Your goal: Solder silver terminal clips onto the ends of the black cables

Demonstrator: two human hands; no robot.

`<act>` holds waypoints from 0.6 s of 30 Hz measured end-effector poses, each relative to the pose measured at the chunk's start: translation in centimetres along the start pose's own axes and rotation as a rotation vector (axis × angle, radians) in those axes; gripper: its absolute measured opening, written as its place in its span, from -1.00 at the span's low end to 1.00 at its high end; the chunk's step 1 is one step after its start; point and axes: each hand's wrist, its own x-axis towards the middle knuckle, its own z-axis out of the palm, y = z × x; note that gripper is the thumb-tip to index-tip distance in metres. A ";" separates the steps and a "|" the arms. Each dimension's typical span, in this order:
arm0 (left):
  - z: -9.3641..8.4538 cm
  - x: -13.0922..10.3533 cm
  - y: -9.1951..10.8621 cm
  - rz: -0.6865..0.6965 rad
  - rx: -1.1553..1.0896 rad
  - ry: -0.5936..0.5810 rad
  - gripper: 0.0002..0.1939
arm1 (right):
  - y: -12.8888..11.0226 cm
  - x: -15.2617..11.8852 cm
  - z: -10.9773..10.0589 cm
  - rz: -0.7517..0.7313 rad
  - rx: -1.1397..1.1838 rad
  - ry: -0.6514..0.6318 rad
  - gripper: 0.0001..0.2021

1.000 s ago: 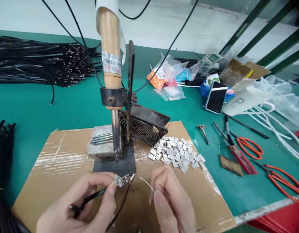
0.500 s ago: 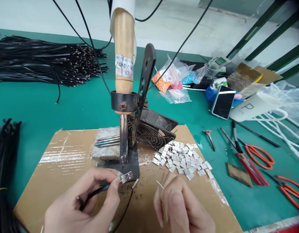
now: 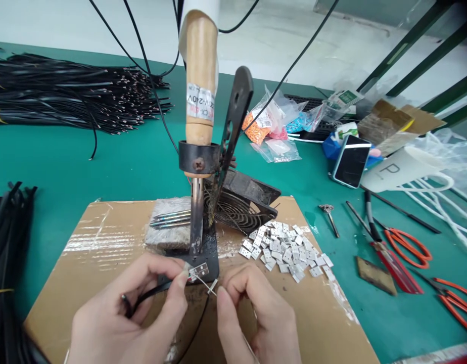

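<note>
My left hand point(image 3: 131, 318) pinches a small silvery rectangular plate point(image 3: 201, 270) with holes between thumb and forefinger, together with the end of a black cable point(image 3: 152, 291) that curls back into the palm. My right hand point(image 3: 262, 313) is closed in a pinch on a thin silvery wire, which looks like solder wire point(image 3: 201, 281); its tip reaches over to the plate. Just above both hands stands a wooden-handled soldering iron point(image 3: 200, 65), clamped upright with its tip down in a black stand point(image 3: 209, 258). A small pale piece point(image 3: 213, 286) on a thin black lead lies below the wire.
A heap of small metal plates point(image 3: 286, 247) lies right of the stand on the cardboard point(image 3: 100, 273). Behind is a black fan point(image 3: 244, 197). Black cable bundles point(image 3: 74, 91) lie left; orange-handled pliers point(image 3: 408, 247), a phone point(image 3: 352, 161) and a white mug point(image 3: 400, 169) are right.
My right hand has moved left and turned, bringing the solder wire across to the plate. My left hand keeps its hold on the plate and cable. The view has shifted slightly.
</note>
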 end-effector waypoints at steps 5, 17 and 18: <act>-0.3 1.0 0.7 -0.002 -0.097 -0.050 -0.87 | 0.0 0.8 -0.3 -0.075 0.171 0.088 -0.77; -0.1 1.5 1.0 -0.021 -0.112 -0.011 -0.93 | -0.8 1.0 0.3 -0.028 0.147 0.118 -0.81; 0.0 1.5 1.1 -0.021 -0.115 -0.004 -0.93 | -0.8 1.1 0.4 -0.034 0.141 0.140 -0.81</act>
